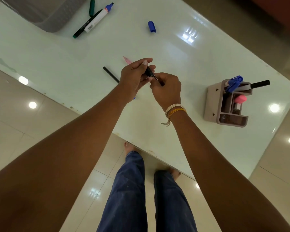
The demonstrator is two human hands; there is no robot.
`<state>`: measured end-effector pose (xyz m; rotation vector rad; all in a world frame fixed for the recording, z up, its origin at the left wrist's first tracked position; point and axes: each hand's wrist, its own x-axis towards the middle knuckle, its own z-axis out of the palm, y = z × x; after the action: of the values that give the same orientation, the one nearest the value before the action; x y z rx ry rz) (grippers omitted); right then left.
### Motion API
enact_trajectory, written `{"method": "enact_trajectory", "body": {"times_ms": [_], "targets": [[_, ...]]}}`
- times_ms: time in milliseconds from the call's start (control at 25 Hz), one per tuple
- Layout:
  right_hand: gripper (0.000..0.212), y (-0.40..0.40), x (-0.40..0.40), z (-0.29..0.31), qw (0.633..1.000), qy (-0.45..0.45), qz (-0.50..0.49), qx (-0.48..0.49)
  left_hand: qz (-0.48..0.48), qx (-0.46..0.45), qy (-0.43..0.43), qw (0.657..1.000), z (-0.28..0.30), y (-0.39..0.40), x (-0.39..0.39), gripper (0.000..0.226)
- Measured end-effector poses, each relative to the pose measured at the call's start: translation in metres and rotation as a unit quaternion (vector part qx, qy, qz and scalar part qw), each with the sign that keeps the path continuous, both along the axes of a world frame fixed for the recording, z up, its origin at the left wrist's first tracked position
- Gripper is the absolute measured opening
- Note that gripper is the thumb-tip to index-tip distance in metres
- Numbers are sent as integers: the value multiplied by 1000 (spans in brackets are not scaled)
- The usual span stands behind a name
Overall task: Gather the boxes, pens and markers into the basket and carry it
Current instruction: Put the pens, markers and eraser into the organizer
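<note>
Both forearms reach out over the white table [166,47], above legs in blue trousers [132,190]. At the far left corner stands the grey basket [45,15]. Just beside it lie a green marker [86,25] and a blue marker [100,17], touching each other, both uncapped; a green cap [91,7] lies next to them and a blue cap [151,26] lies apart. A black stick [110,74] goes under the left hand [134,79]. This hand and the right hand [167,89] have their fingers closed on one black pen [151,73], held above the table. A pink thing [126,59] shows behind them. On the right stands a desk organizer [228,104] with pens inside.
</note>
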<state>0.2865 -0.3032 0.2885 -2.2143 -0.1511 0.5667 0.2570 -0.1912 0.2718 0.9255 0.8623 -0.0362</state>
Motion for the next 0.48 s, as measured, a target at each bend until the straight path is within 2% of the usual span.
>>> {"method": "enact_trajectory", "body": {"times_ms": [120, 280, 480], "targets": [[15, -6, -7, 6, 997, 52, -51, 27, 15, -23, -18, 999, 0, -15, -4, 28], [14, -17, -3, 17, 978, 131, -121, 103, -16, 11, -49, 999, 15, -26, 1, 32], [15, -68, -6, 35, 956, 171, -161, 179, -156, 81, -56, 983, 45, -71, 13, 33]]}}
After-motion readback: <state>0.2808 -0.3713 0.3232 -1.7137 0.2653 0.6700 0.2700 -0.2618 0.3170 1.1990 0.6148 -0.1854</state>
